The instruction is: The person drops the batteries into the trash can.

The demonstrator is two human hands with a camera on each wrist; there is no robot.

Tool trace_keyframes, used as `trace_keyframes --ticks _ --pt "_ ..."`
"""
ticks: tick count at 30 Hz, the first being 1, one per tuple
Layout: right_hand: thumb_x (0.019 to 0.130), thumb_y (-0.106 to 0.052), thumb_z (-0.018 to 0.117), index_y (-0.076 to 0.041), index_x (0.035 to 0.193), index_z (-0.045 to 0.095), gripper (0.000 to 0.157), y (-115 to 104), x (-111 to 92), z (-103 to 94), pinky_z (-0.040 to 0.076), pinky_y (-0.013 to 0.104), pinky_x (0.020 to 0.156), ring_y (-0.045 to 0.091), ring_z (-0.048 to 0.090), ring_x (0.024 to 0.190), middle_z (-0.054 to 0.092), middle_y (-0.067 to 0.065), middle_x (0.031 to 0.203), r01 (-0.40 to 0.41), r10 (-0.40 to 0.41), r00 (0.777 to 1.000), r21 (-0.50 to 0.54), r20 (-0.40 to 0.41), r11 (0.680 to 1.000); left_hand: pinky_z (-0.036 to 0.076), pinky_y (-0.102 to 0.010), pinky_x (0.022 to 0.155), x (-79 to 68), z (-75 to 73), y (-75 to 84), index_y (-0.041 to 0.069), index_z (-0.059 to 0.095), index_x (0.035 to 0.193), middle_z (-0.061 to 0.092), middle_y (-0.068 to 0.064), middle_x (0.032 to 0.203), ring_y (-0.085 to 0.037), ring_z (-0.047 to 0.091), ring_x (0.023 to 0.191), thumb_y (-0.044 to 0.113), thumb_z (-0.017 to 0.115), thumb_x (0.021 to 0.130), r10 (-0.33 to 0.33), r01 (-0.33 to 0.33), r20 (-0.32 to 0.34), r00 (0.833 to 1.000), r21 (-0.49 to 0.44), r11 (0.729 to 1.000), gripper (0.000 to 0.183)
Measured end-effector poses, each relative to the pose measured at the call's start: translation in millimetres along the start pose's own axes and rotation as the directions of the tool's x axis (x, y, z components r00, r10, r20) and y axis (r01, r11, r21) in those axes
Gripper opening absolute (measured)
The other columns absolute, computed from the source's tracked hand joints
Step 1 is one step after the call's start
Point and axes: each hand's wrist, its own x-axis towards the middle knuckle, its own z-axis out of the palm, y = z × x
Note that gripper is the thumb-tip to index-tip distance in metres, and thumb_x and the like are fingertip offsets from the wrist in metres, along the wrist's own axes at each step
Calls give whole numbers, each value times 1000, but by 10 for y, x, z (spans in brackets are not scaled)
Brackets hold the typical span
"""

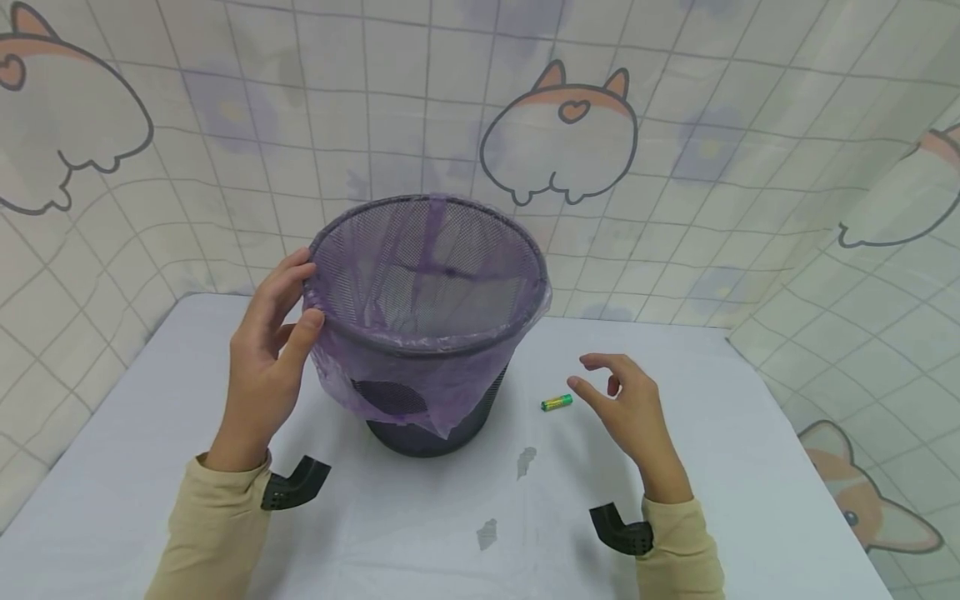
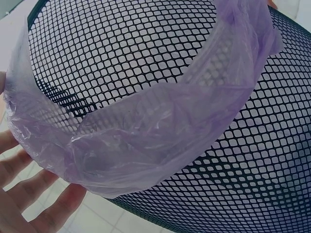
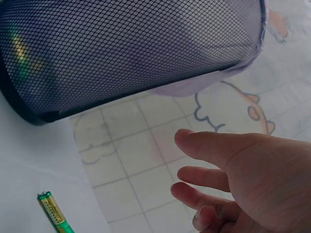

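A dark mesh wastebasket (image 1: 491,400) stands on the table, lined with a translucent purple trash bag (image 1: 450,383) folded over its rim. My left hand (image 1: 262,358) holds the left side of the lined rim, thumb toward the front and fingers farther back. In the left wrist view its fingertips (image 2: 73,194) touch the bag. To the right of the wastebasket lies a green and yellow battery (image 1: 557,402). Just right of the battery is my right hand (image 1: 626,408), holding nothing, its thumb and index finger apart. Blurred green and yellow shapes (image 3: 19,51) show through the mesh near the base.
The white-covered table (image 1: 420,533) has two greyish patches (image 1: 487,534) in front of the wastebasket. A tiled-pattern curtain with cartoon corgis (image 1: 558,150) surrounds the table at the back and sides. Each wrist carries a black mount (image 1: 296,483).
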Motion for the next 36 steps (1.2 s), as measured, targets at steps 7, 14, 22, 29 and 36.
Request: trace_keyframes --ticks 7,14,22,29,36 --pt "86 -25 73 -9 118 66 37 52 3 57 35 26 63 19 43 77 67 10 111 -36 36 999 -1 27 999 47 -15 88 1 -2 -23 8 49 140 42 -2 151 -21 44 139 6 53 97 8 -8 -3 1000 -2 1000 43" --pt "86 -27 73 -7 118 66 38 101 14 122 36 26 64 19 43 76 67 12 111 -59 60 997 -21 54 998 47 -15 88 3 -7 -34 8 49 140 43 -2 151 -21 43 139 5 53 97 12 -12 -5 1000 4 1000 43" --pt "86 -28 73 -8 118 66 38 170 23 191 35 26 61 18 43 74 67 13 110 -83 86 994 -39 71 996 46 -15 89 1 -1 -23 10 49 140 42 0 151 -20 43 139 5 53 97 6 -6 -3 1000 10 1000 44" --pt "87 -28 73 -7 118 66 39 207 28 240 37 28 64 19 45 77 67 14 112 -107 110 990 -38 89 994 45 -15 90 -1 6 5 8 49 139 42 -4 151 -21 44 139 5 53 97 22 -22 -3 1000 10 1000 43" --pt "87 -29 72 -6 119 65 40 259 44 303 38 30 67 22 48 81 66 15 114 -140 145 983 -51 113 989 45 -15 90 2 4 9 8 49 139 43 -3 151 -20 44 139 5 53 97 23 -23 -4 1000 17 1000 43"
